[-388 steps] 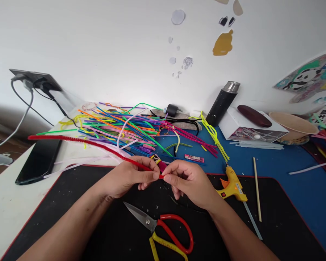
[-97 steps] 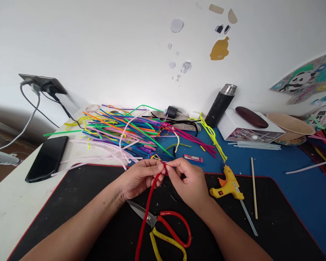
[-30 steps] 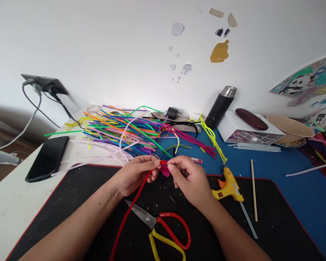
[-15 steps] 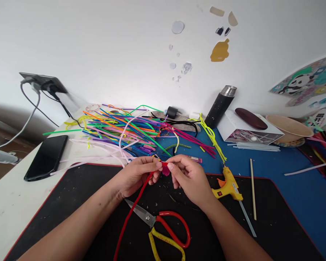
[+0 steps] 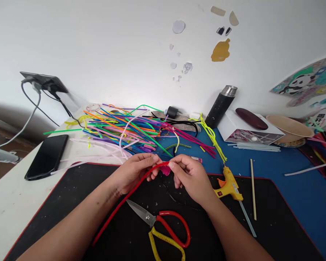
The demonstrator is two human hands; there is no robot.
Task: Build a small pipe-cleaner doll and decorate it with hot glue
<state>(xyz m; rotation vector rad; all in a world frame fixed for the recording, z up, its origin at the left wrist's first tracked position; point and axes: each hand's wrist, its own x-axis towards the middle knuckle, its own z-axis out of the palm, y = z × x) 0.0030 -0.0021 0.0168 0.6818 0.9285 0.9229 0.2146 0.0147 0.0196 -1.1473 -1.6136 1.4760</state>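
Observation:
A long red pipe cleaner (image 5: 136, 187) runs from my fingertips down to the left, over the edge of my left forearm. My right hand (image 5: 191, 177) pinches its upper end between thumb and index finger. My left hand (image 5: 137, 172) is closed around the stretch beside it, with the thumb raised just above the strand. Between both sets of fingertips hangs a small magenta fuzzy piece (image 5: 165, 170), partly hidden by the fingers. Below the hands, scissors (image 5: 148, 218) with one red and one yellow handle lie on a black mat (image 5: 206, 232).
Behind the hands lies a heap of coloured pipe cleaners (image 5: 125, 127). A yellow glue gun (image 5: 230, 185) and a thin wooden stick (image 5: 253, 190) are at the right. A phone (image 5: 46, 156) lies left; a black flask (image 5: 221, 106) leans by a white box (image 5: 247, 128).
The red pipe cleaner's free length has swung up and left, and now passes in front of my left fingers. My left thumb has lifted slightly. My right hand stays nearly still.

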